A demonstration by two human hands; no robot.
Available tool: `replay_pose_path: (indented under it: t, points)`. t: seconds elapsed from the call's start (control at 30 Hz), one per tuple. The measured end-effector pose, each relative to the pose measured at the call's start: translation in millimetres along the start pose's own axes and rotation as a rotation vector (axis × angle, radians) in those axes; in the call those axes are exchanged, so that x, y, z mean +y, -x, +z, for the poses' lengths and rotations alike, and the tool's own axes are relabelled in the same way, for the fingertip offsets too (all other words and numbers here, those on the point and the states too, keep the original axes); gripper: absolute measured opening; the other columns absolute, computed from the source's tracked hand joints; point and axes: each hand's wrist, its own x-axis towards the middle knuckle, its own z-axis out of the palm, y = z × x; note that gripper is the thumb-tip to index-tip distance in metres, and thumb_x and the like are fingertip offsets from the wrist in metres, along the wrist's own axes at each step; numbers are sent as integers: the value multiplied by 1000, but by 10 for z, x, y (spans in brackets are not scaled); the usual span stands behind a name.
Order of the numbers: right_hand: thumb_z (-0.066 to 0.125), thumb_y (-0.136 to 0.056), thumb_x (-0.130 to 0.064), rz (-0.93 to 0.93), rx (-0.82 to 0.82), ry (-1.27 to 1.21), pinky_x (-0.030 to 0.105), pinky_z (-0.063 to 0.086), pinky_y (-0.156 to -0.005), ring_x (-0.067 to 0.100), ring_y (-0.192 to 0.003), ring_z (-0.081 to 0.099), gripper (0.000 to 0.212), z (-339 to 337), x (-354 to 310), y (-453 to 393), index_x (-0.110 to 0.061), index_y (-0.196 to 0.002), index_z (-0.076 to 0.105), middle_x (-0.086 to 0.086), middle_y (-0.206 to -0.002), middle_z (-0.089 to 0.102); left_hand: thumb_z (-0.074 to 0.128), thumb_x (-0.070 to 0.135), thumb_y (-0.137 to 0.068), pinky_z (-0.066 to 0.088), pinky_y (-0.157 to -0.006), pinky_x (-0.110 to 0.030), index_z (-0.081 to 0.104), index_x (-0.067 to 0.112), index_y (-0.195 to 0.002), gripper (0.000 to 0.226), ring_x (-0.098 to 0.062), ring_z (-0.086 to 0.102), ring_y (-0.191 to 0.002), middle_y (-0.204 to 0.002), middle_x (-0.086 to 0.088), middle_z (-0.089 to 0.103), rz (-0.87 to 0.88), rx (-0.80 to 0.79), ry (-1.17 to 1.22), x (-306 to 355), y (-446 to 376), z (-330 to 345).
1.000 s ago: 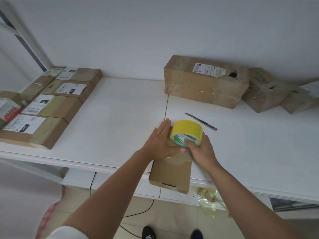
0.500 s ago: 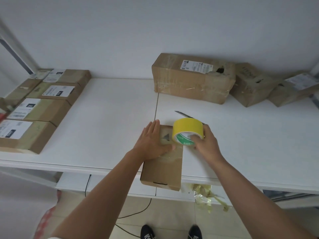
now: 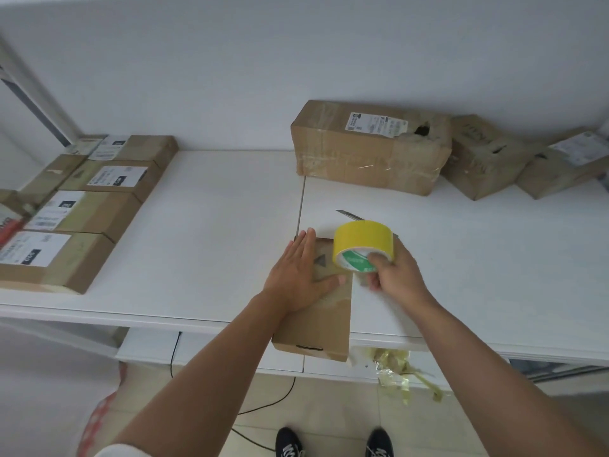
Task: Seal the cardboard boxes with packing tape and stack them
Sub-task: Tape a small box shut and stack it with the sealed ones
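A small flat cardboard box [image 3: 316, 321] lies on the white table [image 3: 214, 242], its near end hanging over the front edge. My left hand [image 3: 298, 275] presses flat on its top with straight fingers. My right hand [image 3: 395, 272] grips a yellow roll of packing tape [image 3: 362, 245], thumb in the core, held at the box's far right corner. Clear tape shows across the box top near my left thumb.
Several labelled cardboard boxes [image 3: 82, 212] lie in rows at the table's left. A big taped box [image 3: 369, 153] and two smaller ones [image 3: 487, 156] stand against the back wall. A knife blade [image 3: 349, 214] lies behind the roll. Crumpled tape scraps [image 3: 395, 367] hang below the table edge.
My right hand has moved the tape roll slightly right and away along the box top. My left hand stays pressed on the box. The camera view has shifted a little.
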Motion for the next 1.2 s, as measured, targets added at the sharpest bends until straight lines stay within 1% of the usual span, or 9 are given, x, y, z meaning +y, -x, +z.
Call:
replay_pose_path:
  t: [0.23,0.33,0.47,0.7,0.83,0.93,1.03,1.13,1.2]
  points:
    - [49,-89,-26,15,81,272,47,56,-71,34,-74,67,12,-336,164,17,-30,-100,45,10,-82,66,43,76,-88,-7,-123,-29,-9,14,-159,108,-9,-14,-152,-168,1,-10,9,-15,-43,-4,-12,14]
    - [49,-91,-24,11,79,337,45,53,-74,36,-82,64,14,-323,155,26,-28,-103,44,12,-87,66,37,77,-89,-9,-123,-29,-8,14,-159,104,-9,-16,-152,-167,1,-14,12,-25,-101,-8,-11,17]
    - [50,-93,-20,5,82,419,40,47,-68,36,-85,58,21,-320,177,37,-18,-112,44,15,-90,64,33,78,-89,-9,-123,-29,-10,14,-159,104,-9,-18,-151,-166,2,-16,2,-42,-134,2,-13,18]
    - [51,-93,-20,30,76,399,38,42,-66,36,-86,56,26,-274,247,86,-18,-118,44,13,-92,62,26,81,-89,-9,-123,-31,-11,13,-158,104,-13,-18,-152,-166,-1,-17,-2,-62,-214,-1,-23,32]
    - [52,-91,-18,38,69,382,38,44,-66,36,-87,58,27,-273,286,73,-18,-117,45,14,-91,64,20,69,-98,-11,-121,-31,-10,16,-159,86,-15,-18,-152,-166,-3,-17,7,-69,-263,31,-24,22]
    - [53,-92,-19,40,49,370,36,43,-64,35,-84,60,26,-269,313,58,-18,-117,45,13,-88,66,13,55,-104,-8,-124,-37,-4,18,-160,70,-18,-11,-154,-168,-3,-5,-16,-70,-209,81,-26,3]
    - [54,-92,-21,41,42,355,36,44,-64,34,-83,61,25,-251,340,73,-17,-115,45,12,-87,67,16,48,-105,5,-124,-45,16,15,-158,62,-27,14,-150,-160,-10,23,-62,9,-232,149,-137,9]
    - [54,-93,-21,43,50,350,37,45,-64,33,-82,61,23,-229,357,83,-17,-114,45,11,-86,67,9,51,-101,25,-114,-41,48,14,-138,65,-31,39,-127,-135,-11,52,-175,35,-247,229,-348,-14]
    - [53,-94,-20,38,51,353,36,43,-63,33,-81,60,24,-226,356,79,-16,-116,46,10,-86,66,10,50,-102,31,-106,-40,55,10,-127,65,-31,43,-119,-126,-10,58,-248,10,-176,264,-448,-25]
